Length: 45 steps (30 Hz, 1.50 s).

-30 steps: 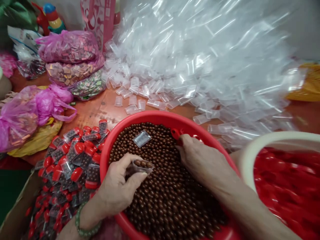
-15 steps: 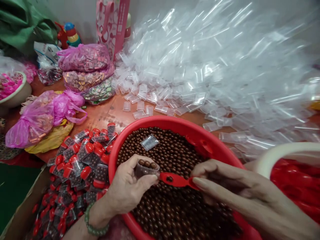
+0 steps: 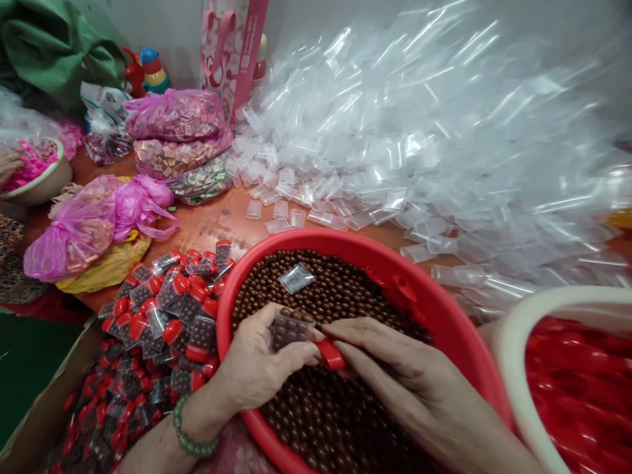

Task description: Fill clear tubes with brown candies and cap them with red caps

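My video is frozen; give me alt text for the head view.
Left hand's grip holds a filled clear container, right hand's grip a red cap near its end, above a red tub of brown balls. Capped containers lie left; loose containers heap behind.

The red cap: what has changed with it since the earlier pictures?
The right hand, gripping the red cap, has brought it leftward and nearer, from the red tub's far right side to the end of the clear case. The left hand kept hold of that case but tilted it. The loose case on the brown balls stayed put.
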Motion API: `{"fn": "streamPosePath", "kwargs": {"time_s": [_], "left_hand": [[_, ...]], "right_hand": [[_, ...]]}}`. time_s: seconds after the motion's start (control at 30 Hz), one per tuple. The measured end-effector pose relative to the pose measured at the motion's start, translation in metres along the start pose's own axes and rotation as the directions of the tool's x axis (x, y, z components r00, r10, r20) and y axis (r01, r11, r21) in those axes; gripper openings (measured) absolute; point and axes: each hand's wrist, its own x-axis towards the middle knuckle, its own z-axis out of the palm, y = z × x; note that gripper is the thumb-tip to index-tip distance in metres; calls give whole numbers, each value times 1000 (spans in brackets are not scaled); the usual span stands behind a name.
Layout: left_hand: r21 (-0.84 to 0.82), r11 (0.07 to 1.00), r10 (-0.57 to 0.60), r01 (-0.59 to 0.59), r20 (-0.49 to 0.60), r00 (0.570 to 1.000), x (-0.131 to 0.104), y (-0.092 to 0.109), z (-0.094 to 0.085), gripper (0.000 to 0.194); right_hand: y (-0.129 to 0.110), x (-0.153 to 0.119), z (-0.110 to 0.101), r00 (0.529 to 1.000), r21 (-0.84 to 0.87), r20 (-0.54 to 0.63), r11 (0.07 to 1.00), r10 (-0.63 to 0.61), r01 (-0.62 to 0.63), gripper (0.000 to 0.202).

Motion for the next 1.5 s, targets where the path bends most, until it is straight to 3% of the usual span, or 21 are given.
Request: {"fn": "streamPosePath", "kwargs": {"time_s": [0.13,0.23,0.4,0.6,0.77,0.83,0.9,0.97,1.03,1.23,1.4,1.5], "left_hand": [[9,999,38,-38,-3,999,1,-2,-2,36],[-5,999,40,-40,25,999,2,-2,-2,36],[-45,998,42,-40,32,999,3,-2,-1,36],[-31,997,76,-75,14,997,4,-8,-7,35],[-281,960,29,8,125,992,5,-12,-12,37],[-350,935,6,67,204,979,6,-11,-14,36],[-384,915,-8,124,291,957,8,-10,-15,45],[-415,893,-18,173,351,936,10,-11,-17,60],[-443,876,-20,192,364,931,11,-12,-18,69],[-427,881,-39,206,367,929,9,-15,-21,72],[-367,910,-49,192,364,930,5,-16,-20,44],[-356,916,-44,186,372,927,6,-17,-19,39]], "right_hand": [[1,-6,-6,999,18,38,1000,-11,10,31],[2,-10,-6,995,-12,32,995,-98,98,36],[9,-15,4,933,-239,83,902,-350,360,53],[21,-18,19,897,-400,142,805,-418,438,62],[12,-12,16,927,-284,74,883,-367,373,53],[5,-9,9,974,-180,-18,959,-226,219,35],[-3,-4,1,993,-25,-115,1000,10,-13,19],[-8,4,-4,961,140,-184,974,205,-181,13],[-10,13,-5,943,251,-192,943,271,-220,12],[-1,40,5,994,293,-98,956,48,-17,11],[2,46,13,997,328,-71,943,-34,55,10],[2,46,14,998,325,-49,944,-45,59,11]]}}
